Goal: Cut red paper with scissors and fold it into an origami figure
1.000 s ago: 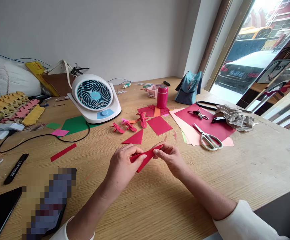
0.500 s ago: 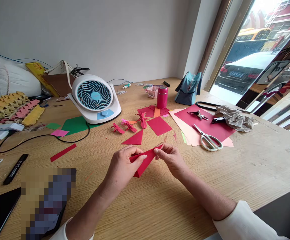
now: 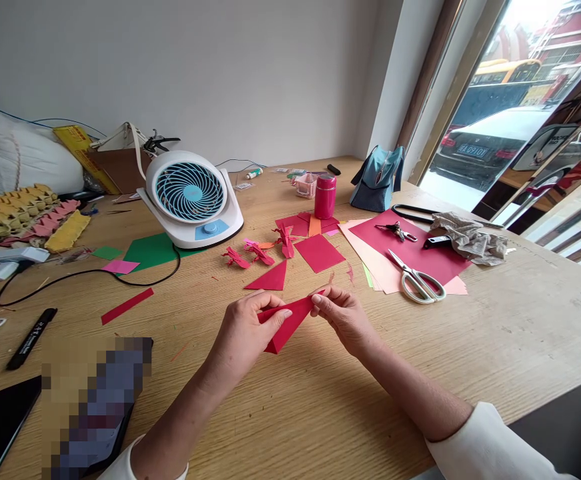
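Observation:
A folded piece of red paper is held between both hands, just over the table. My left hand pinches its left side, thumb on the near face and fingers behind. At the upper right corner, my right hand grips the paper between thumb and fingertips. Beyond the hands lie a red paper triangle and a red paper square. Several small folded red paper figures stand close by. The fingertips behind the paper are partly hidden.
White-handled scissors rest by stacked coloured sheets at right. A fan stands at back left, its black cable crossing the table. A pink-red flask and a blue bag stand behind. A black marker lies left.
The red paper has tilted slightly and shifted a little to the left at its lower tip. Both hands keep their pinch on it, and the other things stay where they were.

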### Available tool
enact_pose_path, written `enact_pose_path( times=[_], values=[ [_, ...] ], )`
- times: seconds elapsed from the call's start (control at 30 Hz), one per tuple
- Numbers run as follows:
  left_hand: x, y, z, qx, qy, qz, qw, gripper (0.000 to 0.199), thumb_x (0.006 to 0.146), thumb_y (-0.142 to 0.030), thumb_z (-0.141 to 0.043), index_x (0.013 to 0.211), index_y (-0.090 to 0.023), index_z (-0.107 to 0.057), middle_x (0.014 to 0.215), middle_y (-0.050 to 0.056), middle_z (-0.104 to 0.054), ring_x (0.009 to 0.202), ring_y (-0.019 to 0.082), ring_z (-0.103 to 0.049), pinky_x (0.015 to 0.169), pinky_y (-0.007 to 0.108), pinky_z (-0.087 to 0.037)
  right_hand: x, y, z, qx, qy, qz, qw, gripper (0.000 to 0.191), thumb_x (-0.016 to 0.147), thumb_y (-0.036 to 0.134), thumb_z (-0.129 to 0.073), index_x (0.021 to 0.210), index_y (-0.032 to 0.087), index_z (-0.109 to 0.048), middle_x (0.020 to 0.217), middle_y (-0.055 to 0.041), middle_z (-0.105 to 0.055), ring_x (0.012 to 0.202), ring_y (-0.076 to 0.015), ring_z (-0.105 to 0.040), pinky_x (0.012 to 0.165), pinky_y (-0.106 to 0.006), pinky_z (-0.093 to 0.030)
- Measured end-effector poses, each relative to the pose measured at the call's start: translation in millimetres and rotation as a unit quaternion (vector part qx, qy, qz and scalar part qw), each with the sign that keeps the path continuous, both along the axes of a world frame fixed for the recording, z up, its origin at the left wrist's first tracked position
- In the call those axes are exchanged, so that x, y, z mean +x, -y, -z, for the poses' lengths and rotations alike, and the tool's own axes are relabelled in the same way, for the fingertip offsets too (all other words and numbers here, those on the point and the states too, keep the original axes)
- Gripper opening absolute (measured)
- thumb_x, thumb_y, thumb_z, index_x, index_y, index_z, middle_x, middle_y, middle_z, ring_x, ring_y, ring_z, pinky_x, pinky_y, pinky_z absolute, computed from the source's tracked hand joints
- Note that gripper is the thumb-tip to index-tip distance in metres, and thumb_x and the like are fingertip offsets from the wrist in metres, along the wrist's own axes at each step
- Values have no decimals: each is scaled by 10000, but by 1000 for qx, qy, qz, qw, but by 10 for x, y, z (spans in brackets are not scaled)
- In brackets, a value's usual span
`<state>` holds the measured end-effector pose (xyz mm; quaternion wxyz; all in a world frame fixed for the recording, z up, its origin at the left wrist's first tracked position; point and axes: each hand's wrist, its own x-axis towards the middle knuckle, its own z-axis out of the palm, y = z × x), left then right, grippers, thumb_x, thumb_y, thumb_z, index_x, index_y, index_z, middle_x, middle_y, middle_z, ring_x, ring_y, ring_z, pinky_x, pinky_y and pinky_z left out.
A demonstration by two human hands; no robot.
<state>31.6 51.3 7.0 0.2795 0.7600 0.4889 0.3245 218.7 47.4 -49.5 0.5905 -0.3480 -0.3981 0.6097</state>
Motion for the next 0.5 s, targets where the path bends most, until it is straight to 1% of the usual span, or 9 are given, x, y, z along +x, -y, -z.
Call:
enact_pose_path(
  times=[0.13, 0.3, 0.5],
  values=[
    [11, 6, -17, -5, 6, 1, 1000, 125, 818, -267, -606, 749, -180, -664, 726, 13, -664, 660, 145, -600, 556, 218, -473, -5, 2, -6, -4, 5, 8, 1000, 260, 715, 408, -792, 660, 183, -673, 600, 6, -626, 603, -112, -527, 660, -266, -425],
    [2, 8, -13, -3, 1, 5, 1000, 125, 821, -260, -602, 749, -180, -666, 709, 7, -658, 635, 137, -589, 553, 219, -470, -8, 3, -2, -7, 13, 18, 1000, 272, 709, 412, -794, 644, 184, -662, 590, 9, -623, 593, -113, -526, 652, -267, -429],
    [7, 9, -7, 9, -2, -9, 1000, 106, 806, -248, -625, 730, -186, -665, 707, -1, -677, 635, 138, -603, 564, 225, -458, 5, 8, 17, -12, 26, 19, 999, 270, 717, 421, -787, 653, 190, -663, 600, 4, -632, 600, -122, -535, 655, -272, -440]
  ],
)
